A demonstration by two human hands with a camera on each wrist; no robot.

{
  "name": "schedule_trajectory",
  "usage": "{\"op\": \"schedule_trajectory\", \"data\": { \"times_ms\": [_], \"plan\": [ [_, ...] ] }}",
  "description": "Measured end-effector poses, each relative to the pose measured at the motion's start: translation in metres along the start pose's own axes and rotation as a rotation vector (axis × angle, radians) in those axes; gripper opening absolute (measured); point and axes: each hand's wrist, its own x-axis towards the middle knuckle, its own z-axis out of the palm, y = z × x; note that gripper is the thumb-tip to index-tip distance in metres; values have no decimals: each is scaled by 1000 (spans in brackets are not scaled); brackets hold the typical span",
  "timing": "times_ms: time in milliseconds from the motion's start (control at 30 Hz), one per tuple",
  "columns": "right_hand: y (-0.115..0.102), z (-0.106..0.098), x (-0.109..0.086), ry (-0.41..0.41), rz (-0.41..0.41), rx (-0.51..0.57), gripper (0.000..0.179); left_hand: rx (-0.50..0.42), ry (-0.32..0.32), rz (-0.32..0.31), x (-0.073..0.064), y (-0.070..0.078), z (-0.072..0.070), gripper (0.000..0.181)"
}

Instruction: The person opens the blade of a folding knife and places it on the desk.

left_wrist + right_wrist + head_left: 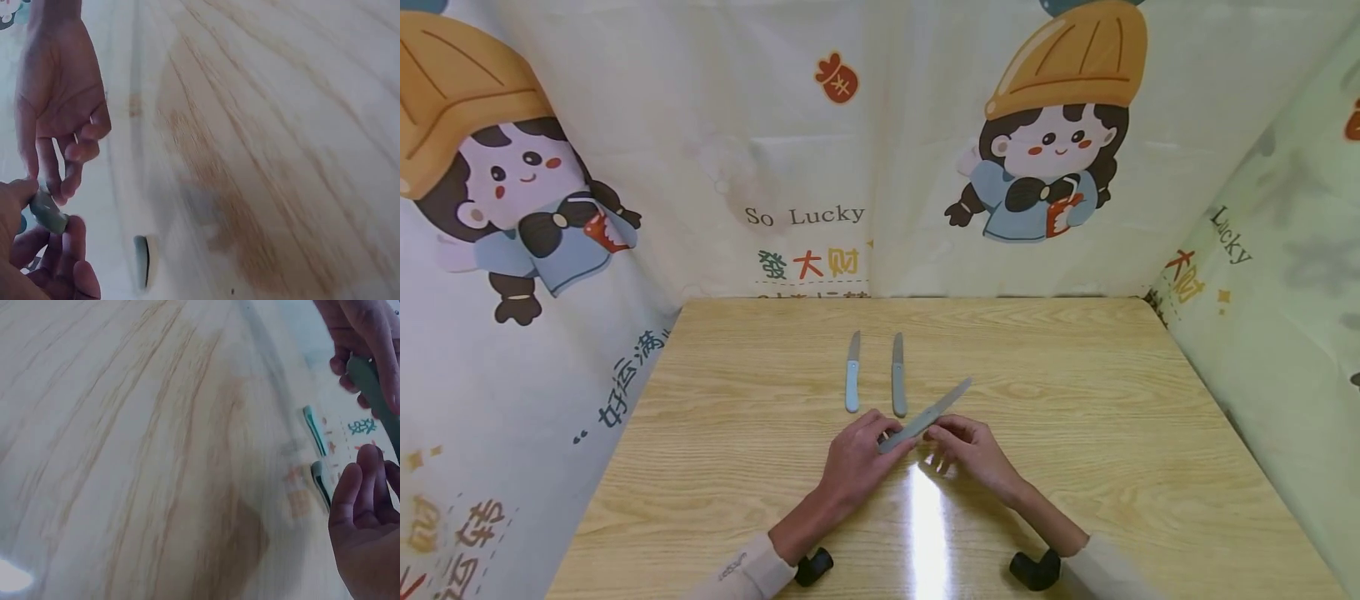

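A table knife with a grey-green handle (917,427) slants up to the right over the table in the head view, its blade (952,396) pointing away. My left hand (857,458) pinches the handle between thumb and fingers. Beside the knife's middle is my right hand (977,454), its bent, loose fingers (367,481) right at the knife's edge. A light blue-handled knife (852,385) lies beyond my left hand. To its right lies a grey-handled knife (898,383), roughly parallel to it. Both point their blades toward the back.
The wood-grain table (722,450) meets a printed cloth (917,167) hanging at the back and both sides. A bright glare strip (928,525) crosses the tabletop between the forearms. Dark wrist devices (1036,570) sit below both wrists.
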Motion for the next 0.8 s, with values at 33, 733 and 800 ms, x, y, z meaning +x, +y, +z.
{"op": "schedule_trajectory", "data": {
  "times_ms": [33,733,800],
  "plan": [
    [-1,2,1,6,-7,8,31,-43,-18,-41,0,2,1,21],
    [-19,-16,31,248,84,19,33,-312,-158,-373,5,10,9,34],
    [-19,-25,35,249,70,-45,33,-308,-159,-370,4,8,8,30]
  ]
}}
